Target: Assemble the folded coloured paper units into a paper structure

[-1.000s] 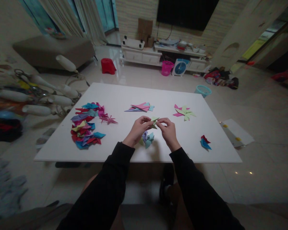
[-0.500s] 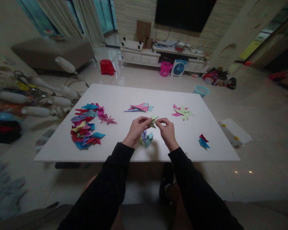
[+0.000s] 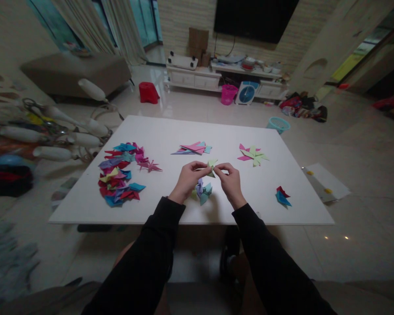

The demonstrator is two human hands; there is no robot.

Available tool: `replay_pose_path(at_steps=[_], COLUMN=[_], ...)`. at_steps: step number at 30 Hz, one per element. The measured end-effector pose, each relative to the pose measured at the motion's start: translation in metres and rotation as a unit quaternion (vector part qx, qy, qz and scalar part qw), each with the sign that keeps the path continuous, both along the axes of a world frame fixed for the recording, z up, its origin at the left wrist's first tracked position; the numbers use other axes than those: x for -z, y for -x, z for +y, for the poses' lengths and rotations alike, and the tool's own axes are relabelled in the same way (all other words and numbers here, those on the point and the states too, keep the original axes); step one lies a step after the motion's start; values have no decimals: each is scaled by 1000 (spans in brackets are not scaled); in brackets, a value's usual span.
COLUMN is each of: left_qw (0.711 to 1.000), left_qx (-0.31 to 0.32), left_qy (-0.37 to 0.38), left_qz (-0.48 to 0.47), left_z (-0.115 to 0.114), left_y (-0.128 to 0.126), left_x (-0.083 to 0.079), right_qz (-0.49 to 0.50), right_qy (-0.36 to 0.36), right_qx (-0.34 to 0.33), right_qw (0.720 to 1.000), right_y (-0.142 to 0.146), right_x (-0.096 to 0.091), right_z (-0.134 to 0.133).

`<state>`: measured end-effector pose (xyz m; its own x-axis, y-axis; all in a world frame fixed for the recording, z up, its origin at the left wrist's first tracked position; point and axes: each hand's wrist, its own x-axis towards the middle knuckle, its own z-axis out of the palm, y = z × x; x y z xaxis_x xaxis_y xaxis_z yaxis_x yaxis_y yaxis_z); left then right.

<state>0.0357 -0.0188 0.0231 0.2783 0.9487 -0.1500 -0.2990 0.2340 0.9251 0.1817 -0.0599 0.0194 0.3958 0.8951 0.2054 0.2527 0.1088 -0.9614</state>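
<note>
The green folded paper (image 3: 212, 166) is held in the air just above the surface (image 3: 170, 131), pinched from both sides. The left hand (image 3: 188, 177) is closed on its left part with thumb and fingertips, and the right hand (image 3: 229, 179) is closed on its right edge in the same way. Each grip is narrowed to the thickness of the paper, and nothing else is held.

The piece is small and is caught only at its edges. A pull from either side could probably open a crease or tear a corner, and a loosened pinch would likely drop it onto the purple-and-teal cluster (image 3: 202, 191) directly beneath the grip. That cluster lies close under the wrists and could be brushed out of place by either one.

No container is seen on the surface. The paper lies loose:
- a large mixed pile (image 3: 120, 173) well to the left of the grip
- a pink-and-blue stack (image 3: 192, 148) just beyond it
- green-and-pink pieces (image 3: 252, 155) beyond and to the right
- a red-and-blue piece (image 3: 282, 195) well to the right

On the floor far beyond the grip, a pink basket (image 3: 229, 93) and a teal basket (image 3: 278, 124) are seen — their contents cannot be made out.
</note>
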Motion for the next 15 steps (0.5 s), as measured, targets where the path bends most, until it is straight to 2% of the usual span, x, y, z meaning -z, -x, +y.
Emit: replay_pose_path(at_steps=[9, 15], left_qw=[998, 998], left_qx=[-8, -8], left_qy=[41, 46], left_qz=[-48, -46], left_z=[0, -4], left_y=[-3, -3], left_x=[-4, -4], right_qz=[11, -10], right_qy=[3, 8], right_qx=[16, 15], right_qw=[1000, 1000], right_y=[-2, -4], right_x=[1, 0], right_z=[3, -3])
